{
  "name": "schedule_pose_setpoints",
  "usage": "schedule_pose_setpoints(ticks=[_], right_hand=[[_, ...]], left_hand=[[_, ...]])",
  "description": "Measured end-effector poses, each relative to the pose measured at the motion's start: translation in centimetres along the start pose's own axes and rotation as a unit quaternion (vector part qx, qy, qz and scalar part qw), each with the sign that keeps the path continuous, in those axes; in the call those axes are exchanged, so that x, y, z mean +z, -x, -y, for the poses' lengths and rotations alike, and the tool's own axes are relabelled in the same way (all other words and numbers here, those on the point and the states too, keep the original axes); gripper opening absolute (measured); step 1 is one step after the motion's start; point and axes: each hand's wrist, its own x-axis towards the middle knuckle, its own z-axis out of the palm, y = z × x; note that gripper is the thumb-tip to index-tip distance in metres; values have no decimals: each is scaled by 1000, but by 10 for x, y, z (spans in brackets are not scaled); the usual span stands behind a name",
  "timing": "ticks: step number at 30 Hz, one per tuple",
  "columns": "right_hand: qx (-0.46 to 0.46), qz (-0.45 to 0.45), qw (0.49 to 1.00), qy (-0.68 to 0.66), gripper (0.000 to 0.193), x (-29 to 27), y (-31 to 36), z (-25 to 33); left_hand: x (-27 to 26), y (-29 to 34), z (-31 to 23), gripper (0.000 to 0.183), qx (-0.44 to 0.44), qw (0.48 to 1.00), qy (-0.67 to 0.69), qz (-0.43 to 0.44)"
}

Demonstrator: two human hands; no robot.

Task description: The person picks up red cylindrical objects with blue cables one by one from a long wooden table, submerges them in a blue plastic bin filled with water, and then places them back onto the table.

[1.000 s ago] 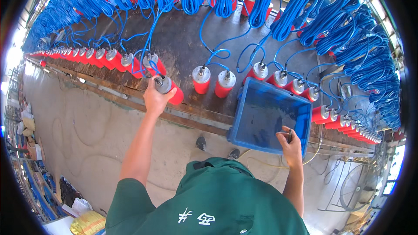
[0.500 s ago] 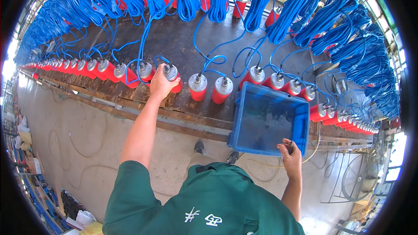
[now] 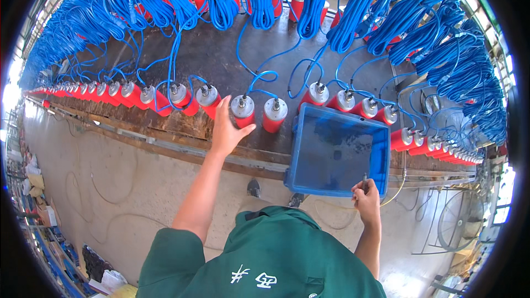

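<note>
My left hand [image 3: 225,132] is beside a red cylinder with a silver cap [image 3: 243,111], thumb and fingers spread around its near left side. I cannot tell whether they touch it. To that hand's left stands another red cylinder [image 3: 208,99], and to the right a similar one [image 3: 274,115]. Blue cables come out of their caps. My right hand [image 3: 367,203] is closed on a small dark pen-like tool [image 3: 364,180], held upright by the near right corner of a blue plastic tray [image 3: 292,154].
More red cylinders [image 3: 128,95] line the front of the dark worktable [image 3: 210,49], curving away on both sides. Coiled blue cables [image 3: 259,0] hang in bundles along the back. A thin yellow hose [image 3: 398,190] drops to the floor near the tray.
My left hand has let go of one red cylinder and moved right to the neighbouring one, its fingers spread. My right hand stays by the tray with the pen-like tool, now held more upright.
</note>
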Motion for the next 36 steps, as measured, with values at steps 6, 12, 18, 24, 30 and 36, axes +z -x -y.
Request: schedule_pose_setpoints(ticks=[6, 12, 18, 24, 30, 36], right_hand=[[11, 53, 998, 12, 25, 4, 7, 18], [3, 115, 993, 6, 41, 1, 3, 8], [-47, 121, 991, -46, 35, 1, -9, -1], [-20, 180, 983, -32, 31, -11, -5, 46], [-5, 194, 981, -23, 40, -20, -8, 41], [-40, 266, 958, -101, 40, -19, -14, 24]], left_hand=[[10, -48, -15, 98, -62, 972, -158, 164], [4, 5, -4, 77, 11, 985, -174, 15], [-42, 64, -62, 61, -116, 993, 37, -9], [-38, 93, -128, 43, -306, 869, 389, 7], [19, 106, -116, 51, -361, 830, 422, 52], [40, 107, -98, 59, -419, 790, 433, 110]])
